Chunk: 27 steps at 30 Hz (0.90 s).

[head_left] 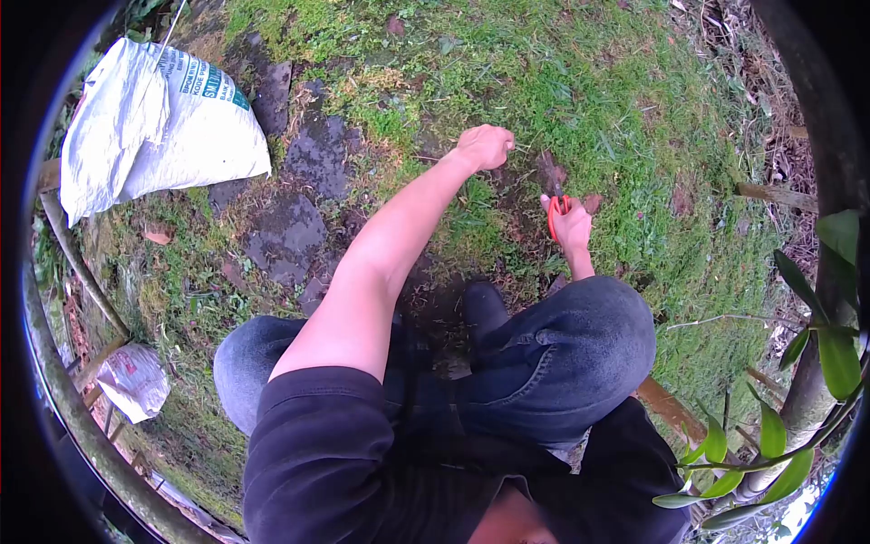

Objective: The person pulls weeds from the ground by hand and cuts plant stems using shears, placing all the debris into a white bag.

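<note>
My left hand (pixel 486 147) is stretched forward over the ground, its fingers curled closed. What they hold, if anything, is too small to make out. My right hand (pixel 573 227) grips a pair of scissors (pixel 560 207) by the red loop handles. Their dark, dirt-coloured blades point away from me, low over the soil and grass, a little to the right of my left hand. Between the two hands lies a patch of bare brown soil (pixel 521 195) with short grass around it.
Dark flat stones (pixel 285 238) run along the left. A large white sack (pixel 172 131) stands at upper left, a smaller white bag (pixel 134 381) below it. Wooden rails (pixel 86 263) edge the left side. A trunk (pixel 820 363) and leafy stems (pixel 770 431) rise at right.
</note>
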Motion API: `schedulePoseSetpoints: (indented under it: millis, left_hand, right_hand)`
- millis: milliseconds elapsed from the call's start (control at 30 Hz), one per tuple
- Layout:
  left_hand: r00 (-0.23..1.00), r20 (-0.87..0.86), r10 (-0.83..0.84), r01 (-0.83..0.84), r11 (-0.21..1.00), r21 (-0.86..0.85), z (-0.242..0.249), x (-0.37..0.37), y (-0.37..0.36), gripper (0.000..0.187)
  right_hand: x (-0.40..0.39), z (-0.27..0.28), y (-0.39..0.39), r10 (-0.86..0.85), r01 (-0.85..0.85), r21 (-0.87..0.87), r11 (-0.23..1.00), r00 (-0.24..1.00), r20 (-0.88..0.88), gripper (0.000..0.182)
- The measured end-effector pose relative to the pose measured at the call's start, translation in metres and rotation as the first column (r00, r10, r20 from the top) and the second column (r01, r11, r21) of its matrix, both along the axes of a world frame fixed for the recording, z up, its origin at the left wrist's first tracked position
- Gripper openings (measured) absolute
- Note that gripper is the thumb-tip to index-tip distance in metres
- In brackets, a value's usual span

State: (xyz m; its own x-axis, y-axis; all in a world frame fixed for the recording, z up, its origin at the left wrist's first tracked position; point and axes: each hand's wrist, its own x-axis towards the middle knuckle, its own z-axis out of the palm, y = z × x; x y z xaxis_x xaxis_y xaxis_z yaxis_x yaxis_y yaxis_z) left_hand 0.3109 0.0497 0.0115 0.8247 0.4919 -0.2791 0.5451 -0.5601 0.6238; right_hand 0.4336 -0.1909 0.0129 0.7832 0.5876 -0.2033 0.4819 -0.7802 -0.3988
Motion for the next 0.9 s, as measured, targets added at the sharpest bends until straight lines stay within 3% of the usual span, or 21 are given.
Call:
schedulePoseSetpoints:
  millis: [167,367,400,633,900]
  left_hand:
    - [0.996,-0.02,-0.088,0.087,0.996,-0.031,-0.003,-0.02,-0.005,0.02]
    - [0.978,-0.037,-0.207,0.21,0.964,0.165,-0.006,-0.051,-0.01,0.018]
    - [0.979,-0.099,-0.181,0.19,0.977,0.094,-0.003,-0.056,-0.015,0.019]
    - [0.948,-0.119,-0.294,0.301,0.953,0.042,-0.014,-0.088,-0.035,0.037]
    - [0.969,-0.105,-0.222,0.228,0.972,0.056,-0.02,-0.098,-0.028,0.03]
  right_hand:
    - [-0.003,-0.006,-0.002,0.069,-0.064,0.055,0.996,0.994,-0.087,0.065]
    - [-0.016,-0.016,0.002,0.117,-0.099,0.091,0.991,0.969,-0.216,0.062]
    - [-0.02,-0.017,0.003,0.123,-0.099,0.107,0.989,0.963,-0.239,0.062]
    - [-0.041,-0.009,0.002,0.217,-0.173,0.162,0.972,0.924,-0.314,0.056]
    - [-0.046,-0.029,-0.007,0.257,-0.206,0.179,0.962,0.907,-0.334,0.049]
